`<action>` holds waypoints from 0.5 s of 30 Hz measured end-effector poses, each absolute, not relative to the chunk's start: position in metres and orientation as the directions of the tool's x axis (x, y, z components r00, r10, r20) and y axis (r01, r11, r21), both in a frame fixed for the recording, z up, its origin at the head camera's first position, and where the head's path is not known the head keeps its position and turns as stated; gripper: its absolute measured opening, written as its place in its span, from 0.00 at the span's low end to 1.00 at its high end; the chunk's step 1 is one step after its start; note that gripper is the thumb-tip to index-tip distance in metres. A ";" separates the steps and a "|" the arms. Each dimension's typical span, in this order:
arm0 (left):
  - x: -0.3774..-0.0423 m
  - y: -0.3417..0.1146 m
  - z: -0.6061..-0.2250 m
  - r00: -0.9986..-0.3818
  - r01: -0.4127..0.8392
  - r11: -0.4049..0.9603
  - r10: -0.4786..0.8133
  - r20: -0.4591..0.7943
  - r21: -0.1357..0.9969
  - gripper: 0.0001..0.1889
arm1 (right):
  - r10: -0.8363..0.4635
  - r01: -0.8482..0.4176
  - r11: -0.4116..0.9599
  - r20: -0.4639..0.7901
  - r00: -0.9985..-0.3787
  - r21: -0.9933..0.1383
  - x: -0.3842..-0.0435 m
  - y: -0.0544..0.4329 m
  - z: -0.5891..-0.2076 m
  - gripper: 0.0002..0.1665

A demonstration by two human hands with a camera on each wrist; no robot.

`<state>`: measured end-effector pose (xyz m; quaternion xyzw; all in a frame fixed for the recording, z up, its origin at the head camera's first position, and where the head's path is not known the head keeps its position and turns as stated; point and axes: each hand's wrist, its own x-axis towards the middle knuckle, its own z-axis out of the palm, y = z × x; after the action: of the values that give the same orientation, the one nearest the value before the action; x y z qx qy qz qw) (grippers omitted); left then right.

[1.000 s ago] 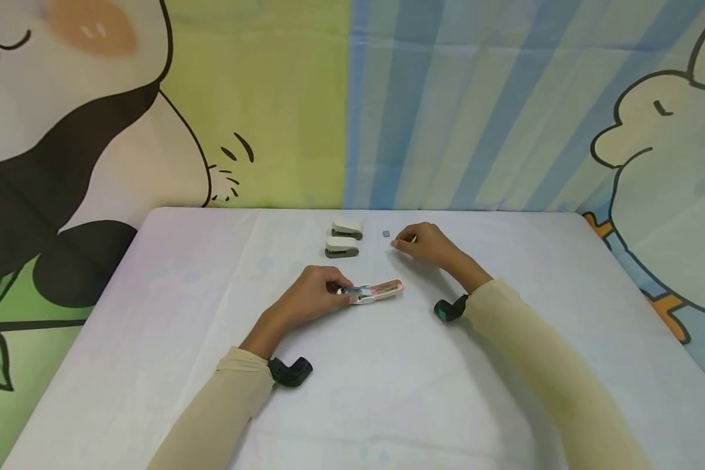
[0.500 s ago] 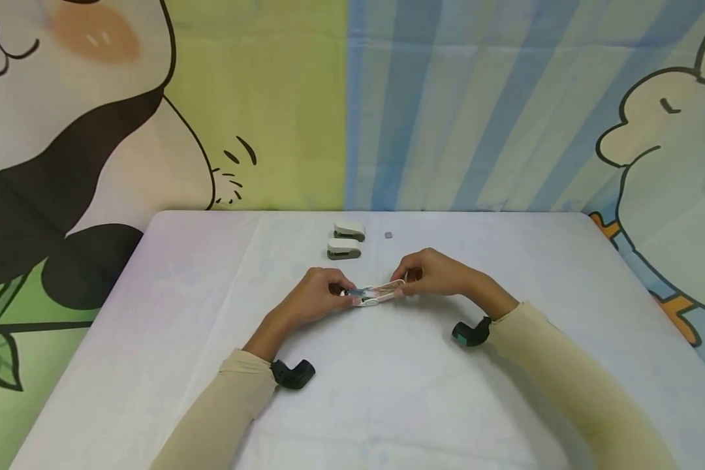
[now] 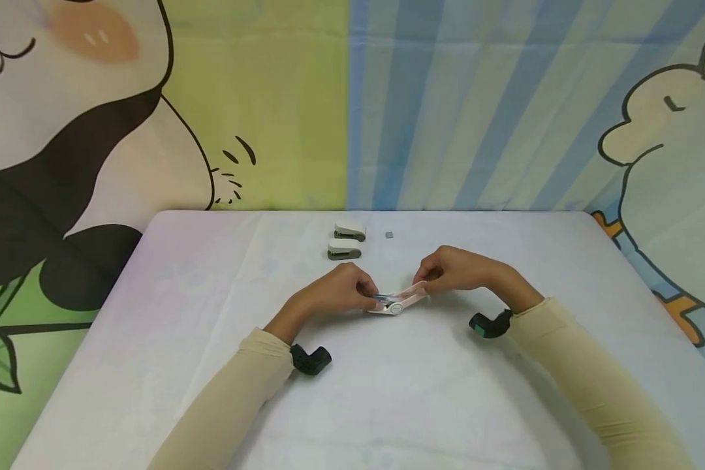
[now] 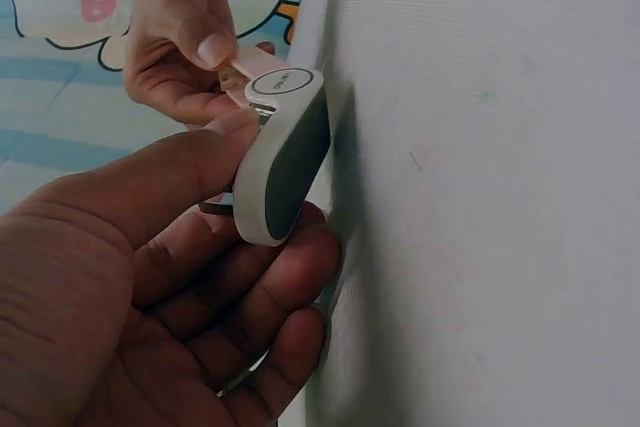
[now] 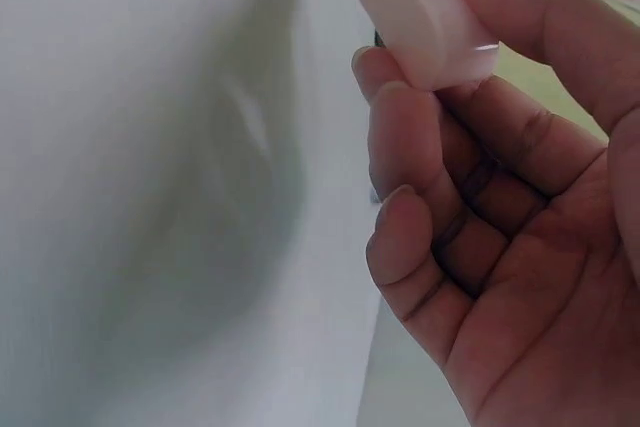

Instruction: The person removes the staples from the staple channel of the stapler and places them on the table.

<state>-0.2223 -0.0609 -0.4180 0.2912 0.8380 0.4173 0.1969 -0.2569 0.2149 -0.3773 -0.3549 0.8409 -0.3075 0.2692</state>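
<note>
Plainly, the head view shows a swung-open pink-and-white stapler [image 3: 395, 308] between the two hands: the left hand [image 3: 337, 287] pinches it from about ten o'clock, the right hand [image 3: 461, 269] from two. Toward eleven, well apart, stand two white-and-grey staplers [image 3: 344, 249]. Through the left wrist view, thumb and fingers clamp its white, dark-based part, with the right hand at eleven. Right wrist view: thumb and fingers grip the pink end, eleven o'clock of the palm.
</note>
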 end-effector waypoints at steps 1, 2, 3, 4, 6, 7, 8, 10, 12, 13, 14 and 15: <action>-0.226 -0.055 -0.418 -0.754 0.335 0.485 0.652 -0.079 0.808 0.05 | -0.747 -0.424 0.574 -0.236 -0.621 -0.701 -0.258 0.220 -0.375 0.09; -0.229 -0.050 -0.418 -0.759 0.342 0.487 0.648 -0.070 0.803 0.06 | -0.730 -0.418 0.589 -0.234 -0.642 -0.692 -0.260 0.225 -0.373 0.09; -0.233 -0.043 -0.418 -0.765 0.350 0.489 0.642 -0.057 0.799 0.06 | -0.710 -0.408 0.607 -0.234 -0.665 -0.682 -0.261 0.231 -0.372 0.10; -0.236 -0.037 -0.417 -0.773 0.355 0.491 0.632 -0.045 0.795 0.07 | -0.687 -0.397 0.625 -0.232 -0.689 -0.673 -0.262 0.237 -0.370 0.11; -0.243 -0.024 -0.416 -0.792 0.368 0.495 0.610 -0.014 0.787 0.08 | -0.639 -0.373 0.656 -0.221 -0.737 -0.656 -0.264 0.248 -0.368 0.13; -0.246 -0.017 -0.416 -0.802 0.374 0.500 0.597 0.001 0.781 0.09 | -0.615 -0.364 0.671 -0.212 -0.760 -0.645 -0.266 0.254 -0.368 0.14; -0.250 -0.010 -0.416 -0.809 0.386 0.509 0.587 0.018 0.769 0.09 | -0.594 -0.356 0.683 -0.201 -0.779 -0.638 -0.267 0.260 -0.367 0.14; -0.257 0.004 -0.415 -0.821 0.414 0.539 0.570 0.045 0.734 0.10 | -0.557 -0.339 0.702 -0.185 -0.810 -0.626 -0.272 0.269 -0.367 0.15; -0.264 0.016 -0.415 -0.836 0.427 0.582 0.545 0.058 0.692 0.10 | -0.530 -0.333 0.719 -0.172 -0.830 -0.610 -0.278 0.275 -0.368 0.16; -0.267 0.021 -0.414 -0.845 0.431 0.607 0.531 0.062 0.668 0.10 | -0.513 -0.324 0.731 -0.171 -0.841 -0.601 -0.281 0.277 -0.368 0.16; -0.271 0.026 -0.414 -0.855 0.430 0.632 0.515 0.064 0.645 0.10 | -0.500 -0.320 0.741 -0.166 -0.850 -0.591 -0.285 0.278 -0.367 0.16; -0.275 0.030 -0.414 -0.865 0.423 0.653 0.497 0.066 0.628 0.11 | -0.482 -0.316 0.755 -0.161 -0.861 -0.574 -0.289 0.279 -0.366 0.17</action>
<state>-0.2746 0.0295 -0.4137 0.2535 0.9075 0.3301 0.0559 -0.2886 0.2788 -0.3663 -0.2159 0.9246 -0.2751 0.1514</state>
